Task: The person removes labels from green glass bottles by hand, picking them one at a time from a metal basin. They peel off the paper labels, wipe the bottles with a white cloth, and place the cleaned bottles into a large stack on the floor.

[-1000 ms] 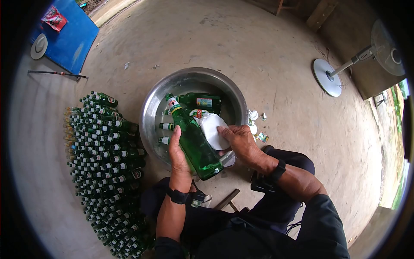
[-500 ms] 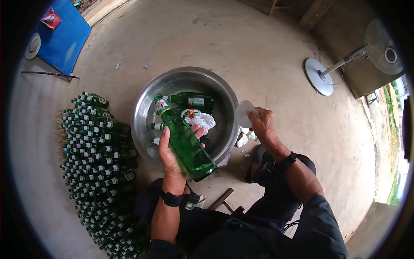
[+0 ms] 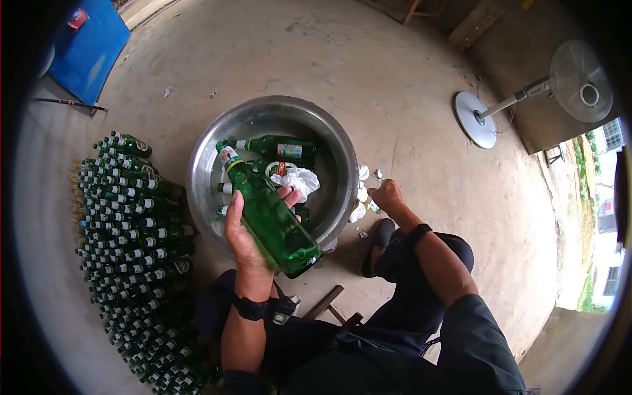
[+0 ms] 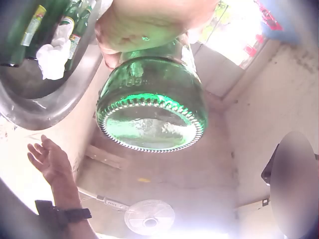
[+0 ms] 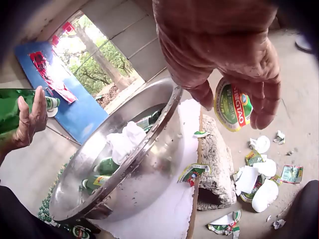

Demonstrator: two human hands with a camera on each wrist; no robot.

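Observation:
My left hand (image 3: 245,236) grips a green glass beer bottle (image 3: 273,214) around its body, neck pointing up and left above the metal basin (image 3: 350,174). The bottle's ridged base (image 4: 152,127) faces the left wrist camera. My right hand (image 3: 390,197) hangs low over the floor right of the basin, its fingers spread and loose in the left wrist view. A peeled Tsingtao label (image 5: 233,107) shows between its thumb and fingers in the right wrist view, apparently loose. In the basin, green bottles (image 3: 280,148) lie in water with a crumpled white cloth-like wad (image 3: 297,182) on top.
Peeled labels and white scraps (image 5: 264,194) litter the floor right of the basin, beside a rough block (image 5: 217,164). Many green bottles (image 3: 131,243) stand packed at the left. A standing fan (image 3: 477,118) is at the right; a blue board (image 3: 89,56) leans far left.
My right hand has moved away from the bottle, carrying the peeled label rightward and down past the basin's rim, and its fingers have loosened. My left hand still holds the bottle.

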